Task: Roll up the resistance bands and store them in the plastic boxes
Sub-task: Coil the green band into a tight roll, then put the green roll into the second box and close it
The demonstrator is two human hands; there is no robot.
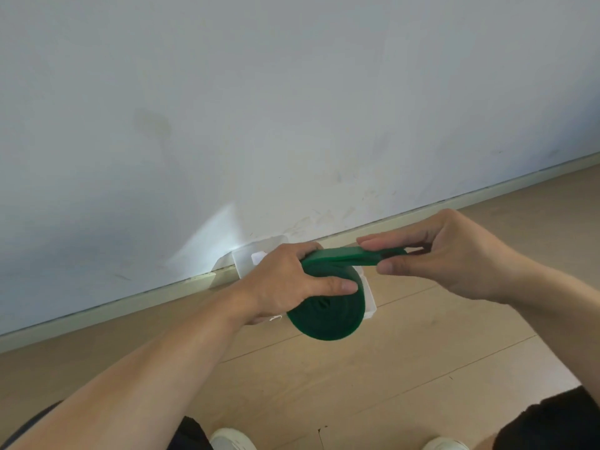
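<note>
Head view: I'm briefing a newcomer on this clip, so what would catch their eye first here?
The green resistance band, wound into a thick coil at centre frame, stands out against the pale floor. The left hand grips the coil while the right hand pinches its loose tail between thumb and fingers. Behind them, a clear plastic box sits on the floor against the wall.

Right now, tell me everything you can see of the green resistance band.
The green resistance band is a flat, matte, rubbery-looking strap, mostly wound into a thick coil held in the air with its round face toward the camera. The left hand grips the coil, thumb across its front. A short loose tail runs right from the top, pinched by the right hand. It hangs in front of a translucent plastic box on the floor by the wall.
</note>
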